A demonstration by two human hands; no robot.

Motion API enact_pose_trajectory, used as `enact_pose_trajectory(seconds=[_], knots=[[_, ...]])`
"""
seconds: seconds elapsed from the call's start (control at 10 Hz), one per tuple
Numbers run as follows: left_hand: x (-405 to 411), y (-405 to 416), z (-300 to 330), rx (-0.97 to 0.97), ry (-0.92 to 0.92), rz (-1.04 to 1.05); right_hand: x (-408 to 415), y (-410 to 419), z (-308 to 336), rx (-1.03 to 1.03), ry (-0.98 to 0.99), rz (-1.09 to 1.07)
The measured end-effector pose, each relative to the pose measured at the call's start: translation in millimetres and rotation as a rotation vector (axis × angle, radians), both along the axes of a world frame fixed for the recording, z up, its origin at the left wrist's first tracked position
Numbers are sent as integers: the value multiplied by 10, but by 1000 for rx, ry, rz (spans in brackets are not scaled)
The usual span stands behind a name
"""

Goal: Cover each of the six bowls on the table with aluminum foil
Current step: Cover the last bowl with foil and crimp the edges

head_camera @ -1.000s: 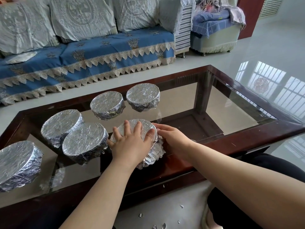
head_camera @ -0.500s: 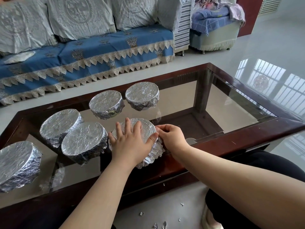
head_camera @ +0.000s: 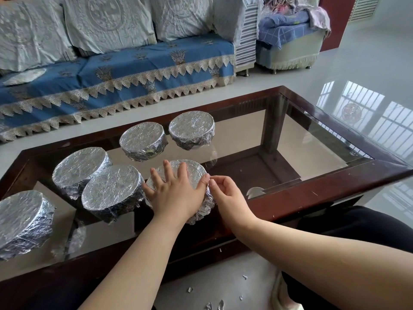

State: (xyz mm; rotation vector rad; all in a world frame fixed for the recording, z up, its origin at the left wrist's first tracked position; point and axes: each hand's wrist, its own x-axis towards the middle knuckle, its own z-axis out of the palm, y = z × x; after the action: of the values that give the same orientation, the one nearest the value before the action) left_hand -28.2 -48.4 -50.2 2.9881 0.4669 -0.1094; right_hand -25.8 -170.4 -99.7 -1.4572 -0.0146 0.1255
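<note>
head view: six bowls on the glass table [head_camera: 290, 139] all wear foil. left hand [head_camera: 176, 193] presses flat, fingers spread, on the near bowl [head_camera: 192, 173] at 6 o'clock; right hand [head_camera: 225, 193] pinches its foil edge at 3 o'clock. five look finished; only this rim's crimping seems left.

Six bowls, each wrapped in crinkled aluminium foil, stand on the glass top of my table [head_camera: 312, 198]: two at the far side [head_camera: 143, 140] [head_camera: 191, 130], two touching at mid-left [head_camera: 80, 167] [head_camera: 111, 191], one at the left edge [head_camera: 22, 220], and the nearest bowl [head_camera: 194, 173], foil skirt crumpled, under my hands
</note>
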Motion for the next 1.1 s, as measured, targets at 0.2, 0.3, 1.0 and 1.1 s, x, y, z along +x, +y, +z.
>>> enact_pose_trajectory(seconds=[0.2,0.3,1.0,1.1], knots=[[15,-4,44,6,52,-1,47,66,-13,-19,27,-25],[12,-11,35,15,41,2,76,92,-9,-37,58,-58],[-4,-27,7,13,3,12,80,201,85,201,296,-197],[-5,-27,5,15,4,13,55,164,135,83,255,-225]])
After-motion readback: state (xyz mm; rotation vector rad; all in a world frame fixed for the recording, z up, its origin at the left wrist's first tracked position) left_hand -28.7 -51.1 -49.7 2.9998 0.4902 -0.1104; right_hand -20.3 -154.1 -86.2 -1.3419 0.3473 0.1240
